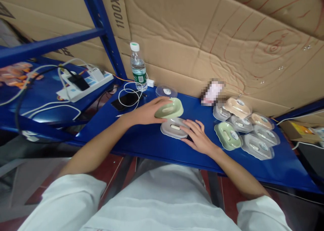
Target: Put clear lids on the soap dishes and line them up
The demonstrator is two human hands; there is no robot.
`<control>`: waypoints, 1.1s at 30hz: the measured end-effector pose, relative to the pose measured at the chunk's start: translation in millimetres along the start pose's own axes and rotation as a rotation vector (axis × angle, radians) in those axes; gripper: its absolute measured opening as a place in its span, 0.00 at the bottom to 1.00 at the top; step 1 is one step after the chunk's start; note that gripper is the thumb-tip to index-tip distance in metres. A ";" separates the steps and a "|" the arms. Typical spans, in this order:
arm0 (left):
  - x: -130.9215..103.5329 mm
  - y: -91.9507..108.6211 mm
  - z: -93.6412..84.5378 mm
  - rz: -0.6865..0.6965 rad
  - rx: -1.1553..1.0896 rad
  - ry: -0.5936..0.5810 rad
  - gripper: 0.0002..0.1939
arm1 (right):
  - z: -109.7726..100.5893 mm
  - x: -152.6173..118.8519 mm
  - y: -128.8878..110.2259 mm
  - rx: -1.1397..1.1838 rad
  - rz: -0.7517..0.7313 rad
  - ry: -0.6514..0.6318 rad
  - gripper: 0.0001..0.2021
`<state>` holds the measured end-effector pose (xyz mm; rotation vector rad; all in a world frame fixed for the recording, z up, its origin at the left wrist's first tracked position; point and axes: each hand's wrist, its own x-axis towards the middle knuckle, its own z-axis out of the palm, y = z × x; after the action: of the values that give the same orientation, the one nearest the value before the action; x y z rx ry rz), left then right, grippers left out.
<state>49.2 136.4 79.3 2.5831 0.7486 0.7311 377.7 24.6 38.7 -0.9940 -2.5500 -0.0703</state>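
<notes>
My left hand [145, 112] is closed round the left side of a light green oval dish [177, 109], which looks like a soap dish. Just in front of it lies a grey dish [170, 128] with a small whitish bar at its middle. Over the right end of the grey dish, my right hand [198, 136] has its fingers spread, the tips touching or close to the rim. Behind the green dish is a clear plastic lid [166, 91] with a round white label.
At right sit several lidded grey and beige dishes [257, 146], partly stacked, and a lidded green dish [227, 136]. A water bottle [138, 70], a black phone [126, 101] and white cables stand or lie at left. A power strip [86, 86] rests on the neighbouring blue shelf.
</notes>
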 end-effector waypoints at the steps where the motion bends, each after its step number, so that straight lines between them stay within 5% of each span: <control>1: 1.1 7.6 3.4 0.021 -0.012 -0.016 0.38 | 0.2 -1.4 1.4 -0.001 0.020 0.054 0.33; 4: 2.7 23.8 12.3 0.071 -0.013 -0.078 0.35 | 0.1 -4.8 5.8 -0.001 0.077 0.142 0.42; 7: 2.4 19.5 11.0 0.071 0.062 -0.034 0.32 | -0.6 -5.2 8.1 0.009 0.103 0.092 0.43; 13: -5.6 -52.1 -12.0 -0.099 0.292 0.226 0.25 | 1.5 0.5 4.8 0.060 0.000 -0.156 0.28; 17: -7.0 -80.2 -6.0 -0.121 0.260 0.178 0.28 | -0.2 3.3 3.4 0.145 -0.022 -0.169 0.22; 24: 2.0 -38.3 10.9 -0.043 0.341 0.130 0.19 | -8.5 3.8 3.3 0.226 -0.023 -0.105 0.13; 27: 2.3 -18.1 18.7 0.044 0.399 -0.014 0.15 | -8.3 3.7 4.2 0.235 -0.024 -0.076 0.11; 33: 4.0 -9.4 31.4 0.116 0.476 -0.150 0.10 | -6.1 2.7 6.5 0.234 -0.048 -0.045 0.11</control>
<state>66.2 140.4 51.2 3.0885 0.8097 0.4183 382.3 30.0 44.7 -0.8535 -2.5496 0.2340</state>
